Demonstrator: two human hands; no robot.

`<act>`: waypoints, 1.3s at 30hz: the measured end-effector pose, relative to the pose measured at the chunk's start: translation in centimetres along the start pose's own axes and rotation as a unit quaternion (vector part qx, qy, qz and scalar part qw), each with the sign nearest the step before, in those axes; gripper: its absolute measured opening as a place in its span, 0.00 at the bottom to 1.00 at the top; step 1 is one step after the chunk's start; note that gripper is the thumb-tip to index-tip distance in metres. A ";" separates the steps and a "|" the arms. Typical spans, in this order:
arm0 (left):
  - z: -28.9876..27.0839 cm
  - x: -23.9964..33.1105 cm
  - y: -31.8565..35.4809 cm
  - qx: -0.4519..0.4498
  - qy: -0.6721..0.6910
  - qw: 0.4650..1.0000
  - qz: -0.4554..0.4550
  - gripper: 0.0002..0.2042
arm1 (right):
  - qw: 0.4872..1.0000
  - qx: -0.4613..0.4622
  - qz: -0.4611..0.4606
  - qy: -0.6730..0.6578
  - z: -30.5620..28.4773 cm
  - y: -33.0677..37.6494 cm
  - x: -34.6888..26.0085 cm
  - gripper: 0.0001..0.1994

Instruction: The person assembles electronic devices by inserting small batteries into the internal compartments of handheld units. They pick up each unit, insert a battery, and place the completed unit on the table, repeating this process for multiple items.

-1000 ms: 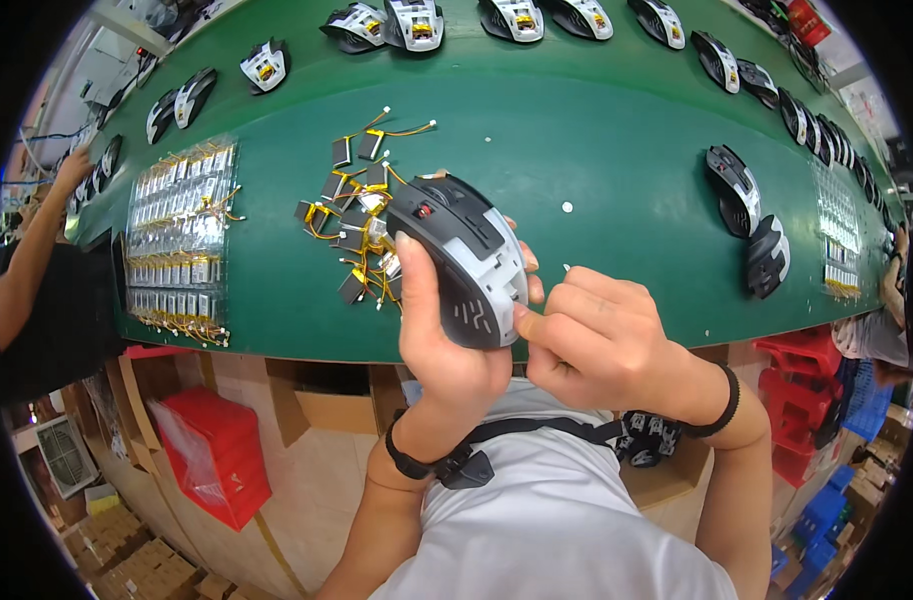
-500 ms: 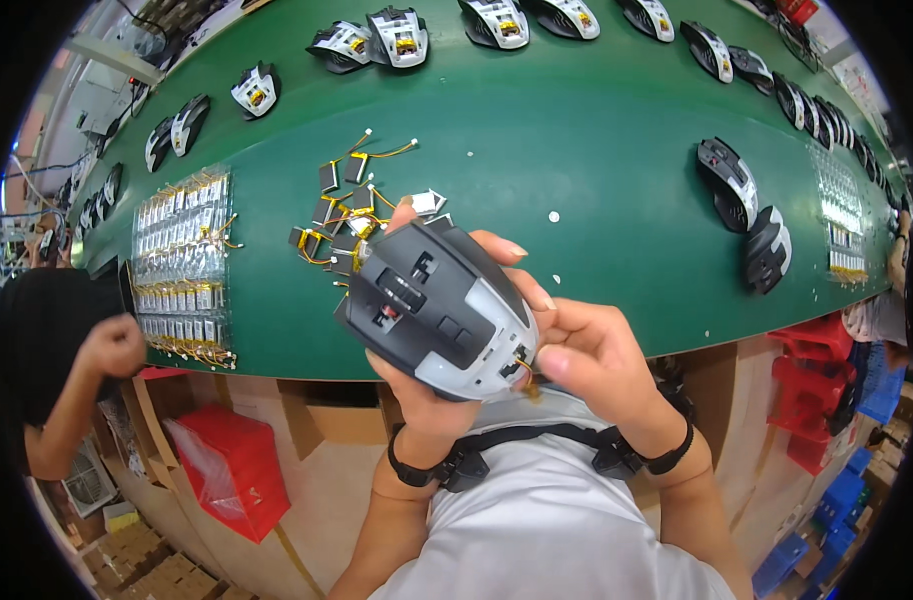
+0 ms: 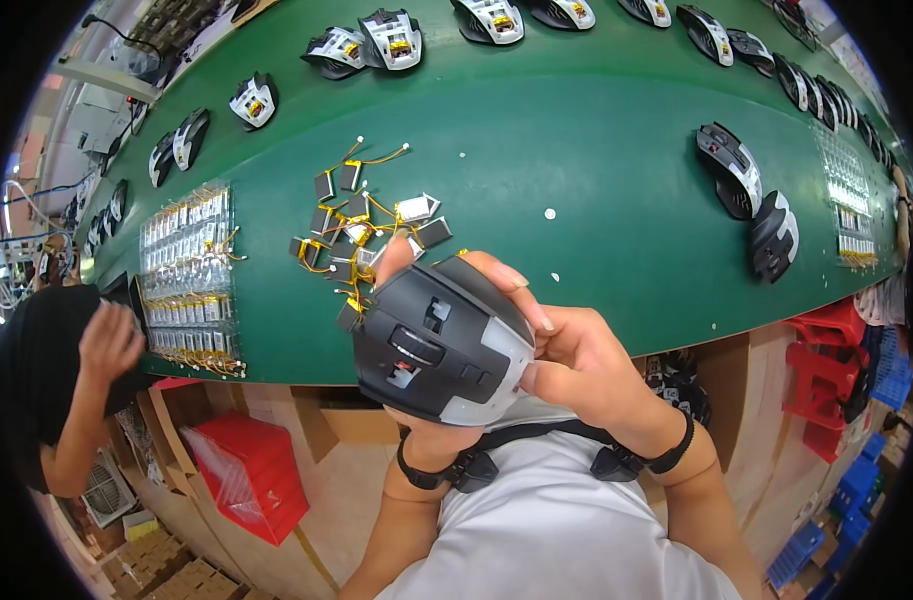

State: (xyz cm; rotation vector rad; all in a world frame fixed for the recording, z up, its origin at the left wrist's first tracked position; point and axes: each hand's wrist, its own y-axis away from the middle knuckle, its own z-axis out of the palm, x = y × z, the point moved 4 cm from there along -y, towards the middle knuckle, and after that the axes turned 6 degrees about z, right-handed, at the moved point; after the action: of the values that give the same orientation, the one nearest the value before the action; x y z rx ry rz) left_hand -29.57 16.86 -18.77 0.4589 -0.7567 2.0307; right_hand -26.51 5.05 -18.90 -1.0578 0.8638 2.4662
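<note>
Both hands hold a black-and-grey computer mouse (image 3: 442,340) above the near edge of the green table (image 3: 597,150): the left hand (image 3: 427,425) cups it from below and the right hand (image 3: 577,365) pinches its side. The shell looks assembled; loose small batteries with yellow wires (image 3: 362,230) lie on the table unused.

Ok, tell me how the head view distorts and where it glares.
Head view: fisheye bends the green table edge into an arc inside a black rim; bright glare washes out the upper left corner; the mouse shell in both hands looks sharp.
</note>
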 end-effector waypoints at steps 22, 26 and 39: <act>-1.1 -2.5 -1.2 0.116 0.075 0.985 -0.102 0.32 | 0.902 0.176 -0.354 0.174 -0.9 0.4 -1.8 0.14; -1.2 -2.7 -0.7 0.159 0.066 0.979 -0.109 0.30 | 0.755 0.219 -0.455 0.417 -0.4 0.3 -2.0 0.18; -1.4 -2.4 -0.7 0.130 0.133 0.974 -0.129 0.31 | 0.775 0.128 -0.446 0.429 -1.3 0.3 -2.7 0.20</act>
State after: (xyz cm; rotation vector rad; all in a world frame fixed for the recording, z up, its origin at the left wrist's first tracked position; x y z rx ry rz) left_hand -27.74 16.55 -20.97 0.3989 -0.2531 1.9008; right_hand -24.12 3.82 -17.54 -1.9281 0.6206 0.9979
